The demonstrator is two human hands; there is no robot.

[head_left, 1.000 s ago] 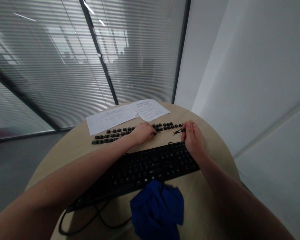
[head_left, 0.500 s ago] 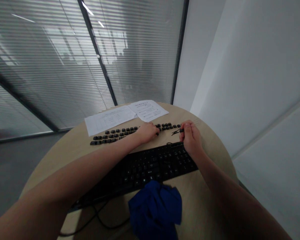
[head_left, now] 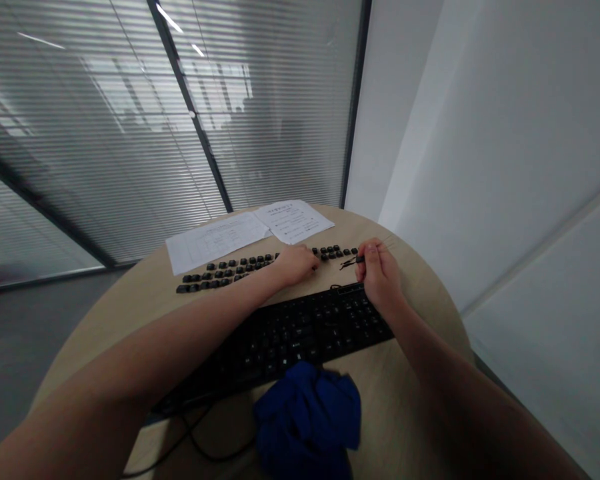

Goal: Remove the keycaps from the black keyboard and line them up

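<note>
My left hand (head_left: 297,264) rests over the rows of loose black keycaps (head_left: 245,267) behind the keyboard, its fingers curled down at the keycaps. Whatever it may grip is too small to make out. To the right, my right hand (head_left: 379,269) is closed on a small dark tool with thin wire prongs (head_left: 349,263) that point left. The black keyboard (head_left: 300,337) lies below both hands, with my left forearm across its left part.
Two printed sheets (head_left: 217,241) lie at the back of the round wooden table (head_left: 420,300). A crumpled blue cloth (head_left: 307,420) is in front of the keyboard, near a black cable (head_left: 220,459). Glass with blinds and a white wall stand behind.
The view has shifted slightly. Both hands keep nearly the same places; the keycap at my left fingertips no longer shows clearly.
</note>
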